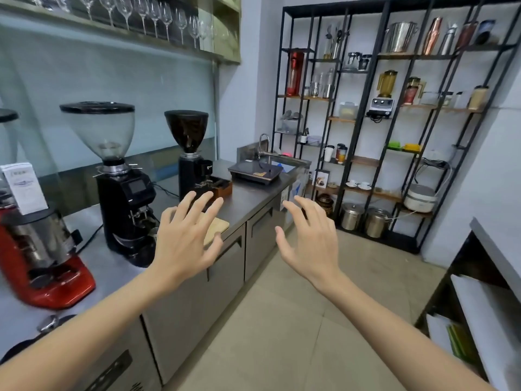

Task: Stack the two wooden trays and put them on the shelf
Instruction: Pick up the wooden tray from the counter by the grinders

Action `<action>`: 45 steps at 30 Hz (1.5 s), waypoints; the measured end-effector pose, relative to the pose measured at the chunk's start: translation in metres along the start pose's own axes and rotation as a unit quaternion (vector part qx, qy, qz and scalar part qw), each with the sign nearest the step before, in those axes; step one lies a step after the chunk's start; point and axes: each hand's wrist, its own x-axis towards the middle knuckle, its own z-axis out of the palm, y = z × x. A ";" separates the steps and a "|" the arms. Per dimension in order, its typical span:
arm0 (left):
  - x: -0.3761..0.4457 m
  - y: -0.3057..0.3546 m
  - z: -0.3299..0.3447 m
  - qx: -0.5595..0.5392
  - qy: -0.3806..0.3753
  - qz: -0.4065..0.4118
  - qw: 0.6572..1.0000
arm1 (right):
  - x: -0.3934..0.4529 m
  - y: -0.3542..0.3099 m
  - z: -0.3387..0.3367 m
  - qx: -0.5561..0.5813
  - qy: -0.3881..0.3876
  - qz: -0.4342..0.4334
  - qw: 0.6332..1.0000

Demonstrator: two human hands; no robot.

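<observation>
**Both hands raised empty over the counter edge**

A steel counter is seen along the left, crowded with a red grinder, a black grinder with a clear hopper and a smaller black grinder with a dark hopper. Beyond these a dark wooden box and a flat black cooktop are set, with a small sink at the far end. A black metal shelf, loaded with jars, pots and a blender, is placed against the back wall.

One light wooden tray is seen lying flat near the counter's front edge, largely hidden behind the left hand. A second tray cannot be made out.

The left hand is held above the tray with fingers spread wide, nothing grasped; contact with the tray cannot be told. The right hand is raised over the floor beside the counter, fingers likewise splayed and slightly curled, nothing held.
</observation>
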 end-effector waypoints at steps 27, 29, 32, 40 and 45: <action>0.114 -0.169 0.262 0.005 -0.176 -0.133 0.975 | 0.133 0.041 0.353 0.062 -0.207 0.038 0.976; 0.123 -0.175 0.286 0.006 -0.188 -0.146 0.971 | 0.142 0.048 0.380 0.071 -0.216 0.037 0.973; 0.136 -0.184 0.324 0.008 -0.222 -0.179 0.958 | 0.156 0.060 0.420 0.084 -0.238 0.034 0.967; 0.168 -0.210 0.414 0.003 -0.292 -0.271 0.917 | 0.189 0.097 0.524 0.102 -0.346 0.031 0.932; 0.173 -0.227 0.457 -0.026 -0.329 -0.335 0.882 | 0.200 0.114 0.574 0.108 -0.413 0.045 0.903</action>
